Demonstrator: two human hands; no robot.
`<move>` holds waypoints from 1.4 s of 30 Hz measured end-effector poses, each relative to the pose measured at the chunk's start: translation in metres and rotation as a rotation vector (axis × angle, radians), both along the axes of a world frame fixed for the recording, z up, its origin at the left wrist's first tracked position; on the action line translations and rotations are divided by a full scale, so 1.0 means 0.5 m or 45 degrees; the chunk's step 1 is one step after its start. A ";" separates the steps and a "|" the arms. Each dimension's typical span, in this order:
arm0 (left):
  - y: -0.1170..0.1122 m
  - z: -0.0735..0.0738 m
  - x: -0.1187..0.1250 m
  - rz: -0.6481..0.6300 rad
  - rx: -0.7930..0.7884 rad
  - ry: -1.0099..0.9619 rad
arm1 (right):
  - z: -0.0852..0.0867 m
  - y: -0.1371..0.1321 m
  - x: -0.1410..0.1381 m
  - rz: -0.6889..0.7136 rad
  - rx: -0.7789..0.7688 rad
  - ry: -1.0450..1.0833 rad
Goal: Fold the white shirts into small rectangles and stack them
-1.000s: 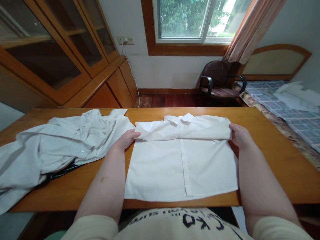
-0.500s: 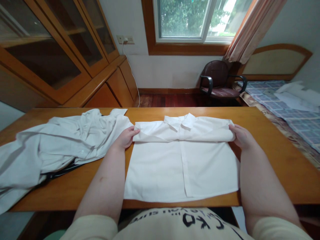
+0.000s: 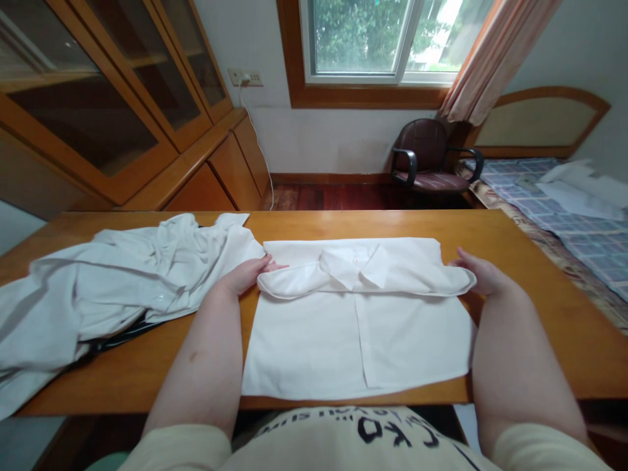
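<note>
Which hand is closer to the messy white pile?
The left. The left hand is just beside the messy white pile; the right hand is farther off, by the opposite side of the shirt.

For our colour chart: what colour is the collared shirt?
The shirt is white; head view shows it best.

A shirt is lying on a table, its collar sitting toward the far side. A pile of cloth is lying to its left on the same table. The left hand is resting at the shirt's left edge, beside the pile, and the right hand is resting at its right edge. Beyond the table, a cabinet is standing to the left, a chair is standing below the window, and a bed is extending along the right. A curtain is hanging at the window's right side, and a socket is sitting between cabinet and window
</note>
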State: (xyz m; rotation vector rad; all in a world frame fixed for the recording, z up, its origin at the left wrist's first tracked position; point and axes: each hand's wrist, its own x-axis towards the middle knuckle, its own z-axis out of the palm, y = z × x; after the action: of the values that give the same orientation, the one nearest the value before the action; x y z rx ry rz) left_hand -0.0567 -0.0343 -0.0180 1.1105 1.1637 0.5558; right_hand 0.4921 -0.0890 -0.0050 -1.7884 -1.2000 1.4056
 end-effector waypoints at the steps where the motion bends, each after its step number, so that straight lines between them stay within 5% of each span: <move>1: -0.003 0.006 0.003 -0.033 0.021 0.086 | 0.000 -0.001 0.001 0.012 -0.047 -0.007; 9: -0.024 0.066 0.034 -0.401 0.217 0.391 | 0.043 -0.017 -0.036 0.123 -0.085 -0.143; 15: -0.060 0.109 0.066 -0.260 0.398 0.597 | 0.084 -0.028 -0.095 0.213 0.027 -0.460; 21: -0.089 0.095 0.149 -0.142 0.639 0.870 | 0.090 0.008 -0.199 0.404 0.153 -0.878; 30: -0.069 0.055 0.245 -0.163 0.604 0.977 | 0.064 0.046 -0.289 0.487 0.230 -0.657; 36: -0.124 0.092 0.240 -0.290 0.938 0.795 | 0.081 -0.029 -0.280 0.546 0.608 -0.462; 42: -0.206 0.102 0.216 -0.466 1.268 1.042 | 0.093 -0.135 -0.279 0.778 1.163 -0.703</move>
State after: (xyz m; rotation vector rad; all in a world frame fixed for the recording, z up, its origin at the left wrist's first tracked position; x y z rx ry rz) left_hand 0.0513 -0.1374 0.0328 2.5156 1.3210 0.3812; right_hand 0.3527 -0.1563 0.0416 -1.1771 -2.3280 0.3933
